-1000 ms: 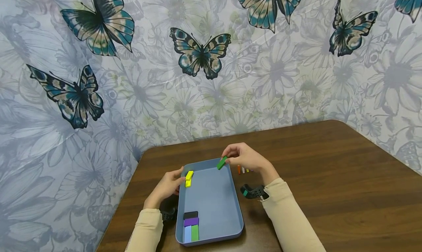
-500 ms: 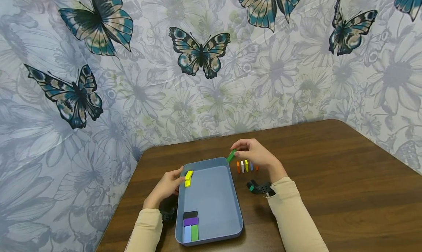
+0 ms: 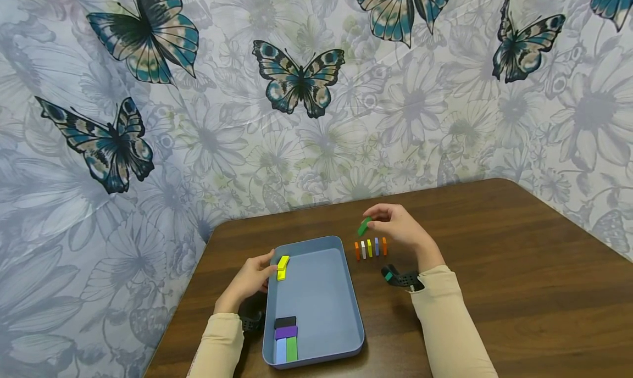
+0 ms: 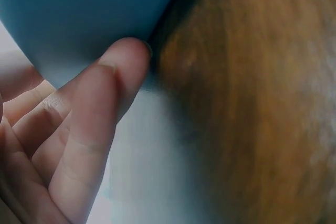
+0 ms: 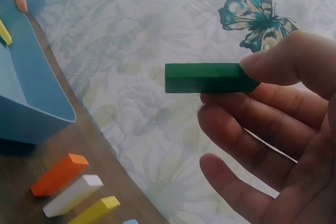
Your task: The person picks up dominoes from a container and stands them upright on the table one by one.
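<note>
My right hand point(image 3: 401, 231) pinches a green block point(image 5: 205, 78) between thumb and fingers. It holds the block above and behind a row of upright blocks on the table, to the right of the tray. That row has an orange block point(image 3: 357, 251), a white one point(image 3: 363, 250), a yellow one point(image 3: 369, 248), a blue one point(image 3: 377, 246) and another orange one point(image 3: 384, 246). At the blue tray's point(image 3: 323, 306) left side, my left hand point(image 3: 247, 283) grips the wall, thumb at the rim and fingers outside.
Two yellow blocks point(image 3: 282, 268) lie in the tray's far left part. Black point(image 3: 285, 322), purple point(image 3: 286, 332), light blue point(image 3: 281, 350) and green point(image 3: 292, 349) blocks sit together in its near left corner. The brown table point(image 3: 494, 268) meets a butterfly-patterned wall covering behind.
My right hand has carried the green block rightward from over the tray's far right corner to above the row, uncovering those upright blocks. My left hand has stayed at the tray.
</note>
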Demonstrator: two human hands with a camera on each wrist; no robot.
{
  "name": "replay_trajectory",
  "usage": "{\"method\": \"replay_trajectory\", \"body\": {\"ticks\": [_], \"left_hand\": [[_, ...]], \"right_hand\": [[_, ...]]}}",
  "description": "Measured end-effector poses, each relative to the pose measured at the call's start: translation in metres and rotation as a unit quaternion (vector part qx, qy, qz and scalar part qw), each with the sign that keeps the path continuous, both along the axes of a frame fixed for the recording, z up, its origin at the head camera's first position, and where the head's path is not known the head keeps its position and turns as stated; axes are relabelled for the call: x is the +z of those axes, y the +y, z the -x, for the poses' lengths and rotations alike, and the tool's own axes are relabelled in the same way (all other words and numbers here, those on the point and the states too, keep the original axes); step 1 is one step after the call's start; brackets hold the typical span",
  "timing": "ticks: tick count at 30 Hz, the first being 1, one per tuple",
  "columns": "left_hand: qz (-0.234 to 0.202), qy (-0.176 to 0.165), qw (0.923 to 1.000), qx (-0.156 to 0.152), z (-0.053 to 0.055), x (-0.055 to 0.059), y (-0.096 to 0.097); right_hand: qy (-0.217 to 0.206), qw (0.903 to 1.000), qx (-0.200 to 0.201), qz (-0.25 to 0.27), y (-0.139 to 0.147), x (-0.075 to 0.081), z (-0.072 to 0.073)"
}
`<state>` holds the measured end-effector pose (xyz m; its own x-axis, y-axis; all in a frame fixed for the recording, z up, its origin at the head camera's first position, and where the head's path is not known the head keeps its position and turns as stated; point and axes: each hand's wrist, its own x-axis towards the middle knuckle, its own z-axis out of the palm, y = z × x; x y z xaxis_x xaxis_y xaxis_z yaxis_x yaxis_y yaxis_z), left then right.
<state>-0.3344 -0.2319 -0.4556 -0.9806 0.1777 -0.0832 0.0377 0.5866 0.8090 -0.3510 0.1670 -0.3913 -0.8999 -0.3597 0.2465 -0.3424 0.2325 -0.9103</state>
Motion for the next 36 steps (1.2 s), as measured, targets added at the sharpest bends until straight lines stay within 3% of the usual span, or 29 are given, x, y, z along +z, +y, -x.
{"method": "replay_trajectory", "body": {"ticks": [17, 36], "left_hand": [[-0.006, -0.009, 0.9999, -0.002, -0.001, 0.000, -0.002], [-0.005, -0.008, 0.9999, -0.010, -0.001, 0.001, -0.003]], "right_hand": [[0.029, 0.9974, -0.056, -0.034, 0.022, -0.005, 0.000], [0.001, 0.9933, -0.106, -0.046, 0.039, -0.019, 0.002]]}}
